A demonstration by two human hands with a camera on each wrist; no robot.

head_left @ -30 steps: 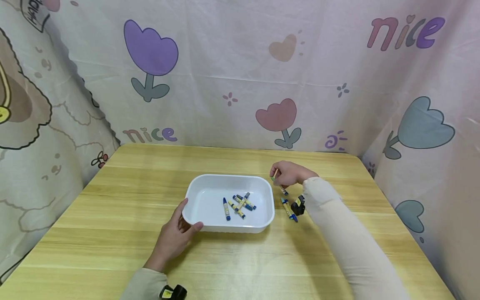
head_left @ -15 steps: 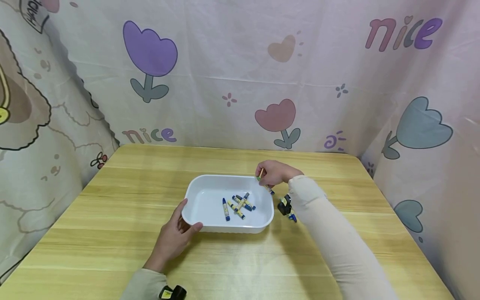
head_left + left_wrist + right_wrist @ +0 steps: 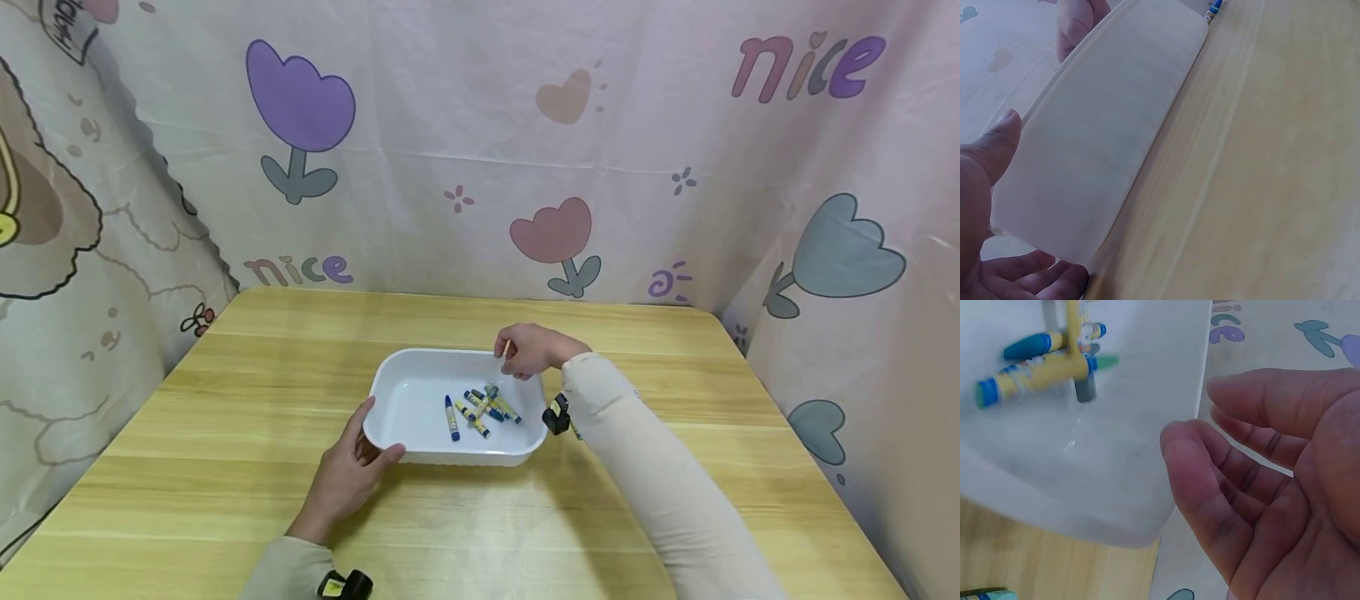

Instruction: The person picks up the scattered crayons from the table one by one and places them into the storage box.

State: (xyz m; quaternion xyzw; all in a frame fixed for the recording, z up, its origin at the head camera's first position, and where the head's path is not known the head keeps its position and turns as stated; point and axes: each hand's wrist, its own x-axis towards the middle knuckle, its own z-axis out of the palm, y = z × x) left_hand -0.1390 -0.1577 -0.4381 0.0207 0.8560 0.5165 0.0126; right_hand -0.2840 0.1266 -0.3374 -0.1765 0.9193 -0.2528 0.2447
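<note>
A white plastic tray (image 3: 412,408) sits on the table with several crayons in it. My left hand (image 3: 347,473) grips its left end, thumb at the rim, and in the left wrist view the fingers curl round the lower edge. Over the tray's far right corner is my right hand (image 3: 534,350), thumb and bent forefinger apart with nothing between them. A green-tipped yellow crayon (image 3: 1041,374) lies across the others in the right wrist view. Apart from the pile, a blue crayon (image 3: 452,419) lies to its left.
On the wooden table (image 3: 210,467), right of the tray, a crayon (image 3: 577,432) shows partly behind the right wrist's black camera (image 3: 557,415). A printed curtain (image 3: 435,108) stands behind the table's far edge and along both sides.
My right hand has moved left from the table to over the tray, carrying the green-tipped crayon and letting it go onto the pile. The left hand and tray have stayed put.
</note>
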